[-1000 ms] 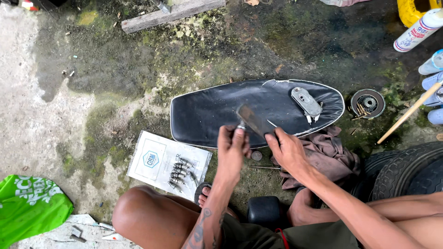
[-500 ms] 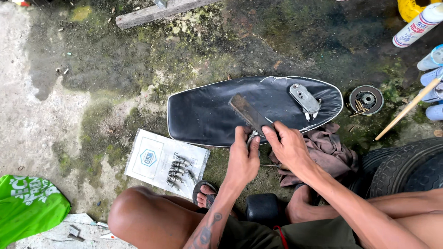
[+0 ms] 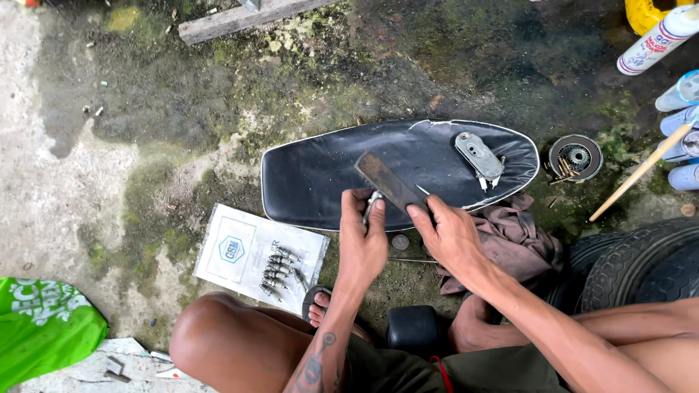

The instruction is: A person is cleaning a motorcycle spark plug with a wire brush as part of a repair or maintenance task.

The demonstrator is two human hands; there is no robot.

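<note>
Nearest to us, between the bent knees, both hands work at the near edge of a black seat [image 3: 328, 175] that lies on the ground. Our left hand [image 3: 364, 244] is closed around a small metal part [image 3: 372, 204], pinched between thumb and fingers. Our right hand [image 3: 448, 236] grips the near end of a flat, rusty brown file [image 3: 386, 180]; its blade slants up-left over the seat, and the metal part sits against its underside.

Left of the hands, a white sheet [image 3: 240, 251] carries a row of small dark plugs [image 3: 280, 266]. Right of them lies a brown rag [image 3: 513, 236], then a tyre [image 3: 633, 266].

Farther off, a grey metal plate [image 3: 478, 154] rests on the seat. Ground: damp, mossy concrete, open to the far left.
</note>
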